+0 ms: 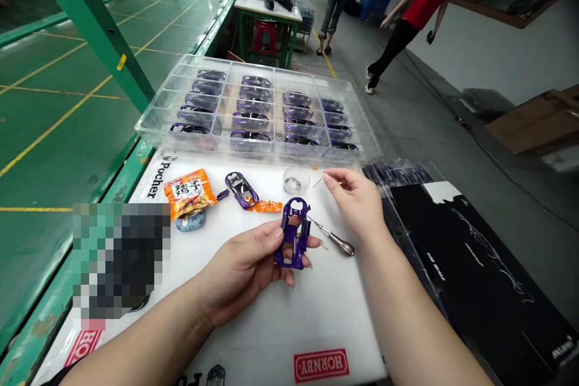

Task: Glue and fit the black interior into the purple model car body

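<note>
Over the middle of the white worktable (289,319), the left hand (246,259) holds a purple car shell (296,244), raised and tilted. Its thumb presses on the left side of the shell, and the other fingers, a little spread, support it from behind. Toward the right edge, the right hand (357,199) pinches a thin pin (318,183) between thumb and forefinger; how its other fingers stand, I cannot tell well.

Between the hands there is a pointed tool (335,238), its tip directed to the shell; whether they touch, I cannot tell. A clear round cup (296,181) is just beyond the shell. Farther left are another car body (242,190) and an orange packet (190,190).

Along the far edge, a clear divided tray (257,146) occupies the whole width, so the room in that direction is closed. Beside the right edge lies a black box (470,271), and the right forearm passes over this edge. More free room is toward the near edge, where white surface extends to a red label (322,365).
</note>
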